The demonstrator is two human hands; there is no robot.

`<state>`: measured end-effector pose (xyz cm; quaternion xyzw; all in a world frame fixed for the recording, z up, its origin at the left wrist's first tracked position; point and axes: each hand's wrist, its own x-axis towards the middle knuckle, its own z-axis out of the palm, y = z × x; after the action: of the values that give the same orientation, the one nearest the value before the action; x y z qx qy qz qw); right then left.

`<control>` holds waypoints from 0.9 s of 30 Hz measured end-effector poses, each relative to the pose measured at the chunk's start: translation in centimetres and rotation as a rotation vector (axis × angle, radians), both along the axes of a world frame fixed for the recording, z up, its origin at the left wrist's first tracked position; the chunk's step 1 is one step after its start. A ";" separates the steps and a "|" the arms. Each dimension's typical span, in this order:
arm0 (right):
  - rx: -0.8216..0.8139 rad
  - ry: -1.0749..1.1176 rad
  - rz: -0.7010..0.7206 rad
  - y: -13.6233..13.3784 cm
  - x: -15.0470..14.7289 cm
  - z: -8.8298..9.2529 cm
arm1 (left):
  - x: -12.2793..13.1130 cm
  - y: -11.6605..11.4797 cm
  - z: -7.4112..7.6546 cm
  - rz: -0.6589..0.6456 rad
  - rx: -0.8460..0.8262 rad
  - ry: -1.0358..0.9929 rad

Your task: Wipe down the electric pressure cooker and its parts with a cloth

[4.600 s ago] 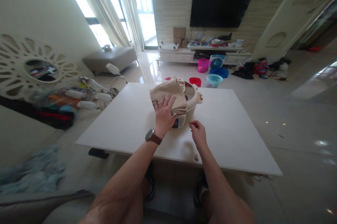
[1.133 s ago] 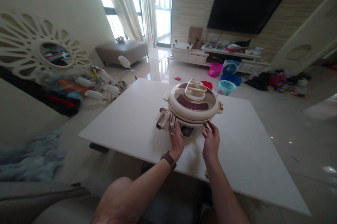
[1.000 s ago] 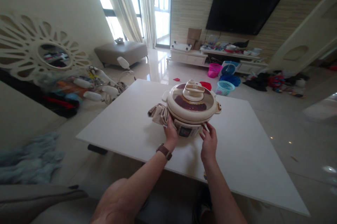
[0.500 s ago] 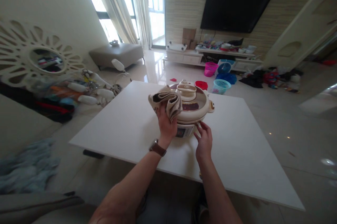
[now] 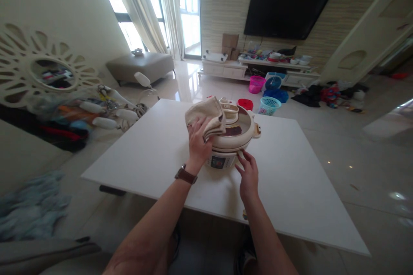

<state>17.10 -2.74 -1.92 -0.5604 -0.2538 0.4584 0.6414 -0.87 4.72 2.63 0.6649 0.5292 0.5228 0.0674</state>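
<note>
A cream electric pressure cooker (image 5: 235,140) stands upright on the white table (image 5: 284,180), its lid on and a control panel at the front. My left hand (image 5: 199,142) is closed on a folded beige cloth (image 5: 204,115) and presses it against the left side of the lid, partly covering it. At the front right of the cooker, my right hand (image 5: 248,174) has its fingertips hooked at the edge under the lid rim, with the thumb by the body.
Beyond the table are a red basin (image 5: 245,104), a light blue basket (image 5: 269,105) and a pink basket (image 5: 257,84) on the floor. White lamp-like fixtures (image 5: 106,123) lie to the left. A low TV cabinet (image 5: 224,69) lines the back wall.
My left hand has turned the cloth over and flattened it against the lid's left side, moving slightly left. My right hand keeps its place at the cooker's edge.
</note>
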 end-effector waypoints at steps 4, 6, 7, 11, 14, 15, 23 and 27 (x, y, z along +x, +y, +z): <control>-0.010 -0.002 0.017 -0.2 0.0 -0.3 | -0.9 1.4 -0.7 0.033 0.008 -0.246; 0.000 -0.003 0.029 -0.3 0.0 -0.4 | -1.0 0.9 -0.5 -0.006 0.017 -0.173; 0.004 -0.004 0.033 -0.2 0.1 -0.4 | -0.9 0.4 -0.1 -0.033 0.012 -0.102; -0.001 -0.006 0.040 -0.1 0.3 -0.4 | 0.6 -1.1 2.7 -0.053 -0.094 0.176; -0.008 0.004 0.048 0.0 0.5 -0.4 | 2.6 -1.2 5.4 0.023 -0.167 0.335; -0.009 0.004 0.053 0.0 0.5 -0.5 | 3.2 -1.1 6.2 0.043 -0.183 0.384; -0.078 -0.009 0.079 0.0 1.0 -2.7 | 1.8 0.5 6.9 0.080 -0.327 0.289; -0.074 -0.002 0.077 -0.6 2.1 -2.8 | -1.1 3.9 6.5 0.121 -0.295 -0.132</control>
<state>19.15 -3.33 -4.75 -0.5741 -0.2589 0.4913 0.6017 -1.95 8.58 9.12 0.5790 0.6336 0.4850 0.1674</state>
